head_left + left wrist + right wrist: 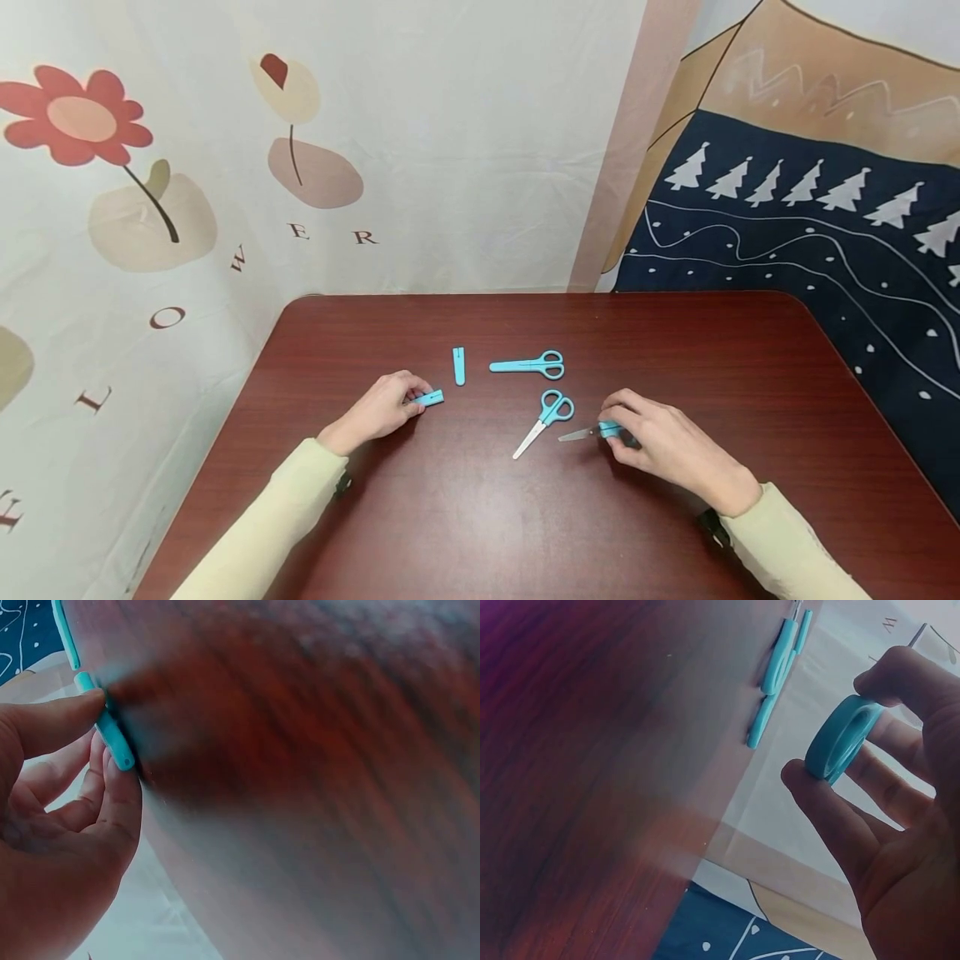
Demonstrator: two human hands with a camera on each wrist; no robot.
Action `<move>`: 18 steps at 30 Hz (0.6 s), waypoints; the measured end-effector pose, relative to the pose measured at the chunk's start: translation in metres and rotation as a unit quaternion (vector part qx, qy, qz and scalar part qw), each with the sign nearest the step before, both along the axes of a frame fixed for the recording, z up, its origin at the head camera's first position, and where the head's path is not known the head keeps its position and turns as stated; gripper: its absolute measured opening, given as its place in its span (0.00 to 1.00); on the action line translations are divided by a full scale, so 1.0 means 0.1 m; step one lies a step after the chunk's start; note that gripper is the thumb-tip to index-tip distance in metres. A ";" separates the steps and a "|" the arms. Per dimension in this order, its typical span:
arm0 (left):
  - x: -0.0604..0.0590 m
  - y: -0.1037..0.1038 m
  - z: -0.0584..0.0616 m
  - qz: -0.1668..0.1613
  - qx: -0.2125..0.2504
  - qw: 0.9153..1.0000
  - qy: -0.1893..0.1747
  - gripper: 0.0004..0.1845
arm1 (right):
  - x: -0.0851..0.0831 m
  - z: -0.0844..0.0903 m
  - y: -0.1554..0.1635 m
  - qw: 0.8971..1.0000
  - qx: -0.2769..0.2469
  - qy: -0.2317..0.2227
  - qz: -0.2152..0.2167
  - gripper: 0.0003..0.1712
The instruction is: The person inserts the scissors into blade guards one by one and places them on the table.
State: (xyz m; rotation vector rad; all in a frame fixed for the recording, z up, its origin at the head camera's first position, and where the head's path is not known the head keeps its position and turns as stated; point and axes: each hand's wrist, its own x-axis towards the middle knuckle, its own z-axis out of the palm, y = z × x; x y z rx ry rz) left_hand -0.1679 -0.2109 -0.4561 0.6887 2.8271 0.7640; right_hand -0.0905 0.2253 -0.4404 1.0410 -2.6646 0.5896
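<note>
Between thumb and fingers, my left hand (382, 406) pinches a light-blue scissors blade cover (431, 398); the left wrist view shows this cover (114, 739) edge-on. My right hand (667, 442) grips a pair of scissors (611, 429) by its blue handles, blades pointing left. In the right wrist view the handle loops (832, 742) sit between thumb and fingers. Uncovered scissors (551, 410) lie on the table between the hands, tips toward the lower left. Behind them lies a pair of scissors in its cover (517, 366). A loose cover (459, 367) lies just beyond the left hand.
The dark red wooden table (480, 508) extends under both hands, its far edge against a pale flower-printed cloth (465, 150). At the right hangs a navy cloth (780, 242) with white trees.
</note>
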 end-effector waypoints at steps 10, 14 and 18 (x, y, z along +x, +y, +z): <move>0.09 0.05 0.04 -0.009 -0.003 1.000 0.018 0.08 | 0.00 -0.01 -0.04 1.000 0.003 0.019 -0.008 0.15; 0.14 0.06 0.08 -0.015 0.004 1.000 0.024 0.09 | -0.01 0.00 -0.06 0.999 -0.002 0.033 -0.011 0.16; 0.19 0.09 0.10 -0.015 0.018 0.999 0.043 0.09 | -0.03 0.00 -0.09 0.999 -0.019 0.044 -0.006 0.17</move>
